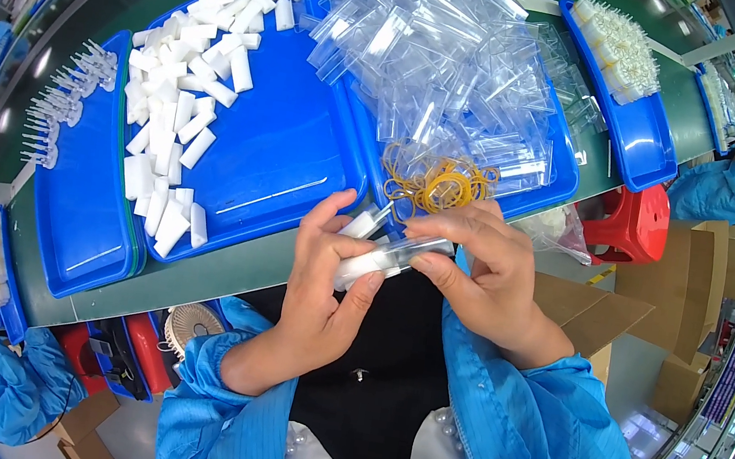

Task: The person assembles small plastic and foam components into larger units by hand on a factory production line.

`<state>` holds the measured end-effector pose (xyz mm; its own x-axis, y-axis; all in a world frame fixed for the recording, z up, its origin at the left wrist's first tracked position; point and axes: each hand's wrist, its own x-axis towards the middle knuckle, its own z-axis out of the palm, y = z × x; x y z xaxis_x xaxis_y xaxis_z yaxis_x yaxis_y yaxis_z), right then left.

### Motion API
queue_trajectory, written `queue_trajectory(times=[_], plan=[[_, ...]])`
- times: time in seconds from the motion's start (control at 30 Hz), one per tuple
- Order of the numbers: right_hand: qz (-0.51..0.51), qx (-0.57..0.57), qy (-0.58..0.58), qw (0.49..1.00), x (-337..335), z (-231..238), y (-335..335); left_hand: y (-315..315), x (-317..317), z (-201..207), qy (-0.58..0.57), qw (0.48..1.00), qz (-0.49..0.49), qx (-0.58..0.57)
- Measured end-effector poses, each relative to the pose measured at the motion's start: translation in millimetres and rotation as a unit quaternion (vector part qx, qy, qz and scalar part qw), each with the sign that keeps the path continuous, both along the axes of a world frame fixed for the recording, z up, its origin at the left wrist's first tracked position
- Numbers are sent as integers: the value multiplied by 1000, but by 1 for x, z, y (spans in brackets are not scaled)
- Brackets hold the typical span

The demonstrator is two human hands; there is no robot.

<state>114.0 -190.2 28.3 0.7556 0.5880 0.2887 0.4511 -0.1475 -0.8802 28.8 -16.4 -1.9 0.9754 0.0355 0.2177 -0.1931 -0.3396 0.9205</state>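
Observation:
Above my lap, my left hand (319, 283) is closed around a white block (355, 271), thumb and fingers pinching its sides. A second white piece (365, 222) sticks out between the fingers of that hand. My right hand (494, 269) grips a clear plastic sleeve (425, 247) between thumb and fingers. The sleeve's left end meets the white block; whether the block is inside it, I cannot tell. Just beyond my hands, yellow rubber bands (452, 187) lie in a heap before a pile of clear sleeves (436, 62).
A blue tray (299, 151) holds many white blocks (187, 80). Left of it, a narrow blue tray (85, 225) carries white pronged parts (59, 101). Another blue tray (643, 150) with similar parts stands far right. A red stool (633, 223) and cardboard boxes (672, 279) are right of the bench.

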Motion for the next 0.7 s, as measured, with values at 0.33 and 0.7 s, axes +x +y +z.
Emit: queue_trajectory(times=[0.33,0.7], plan=[[-17,58,37,997,-13,-14,10,-10,-4,-7,-97,989,37,-110],[3,35,-2,999,-23,-21,18,-18,-4,-20,-231,969,91,1]])
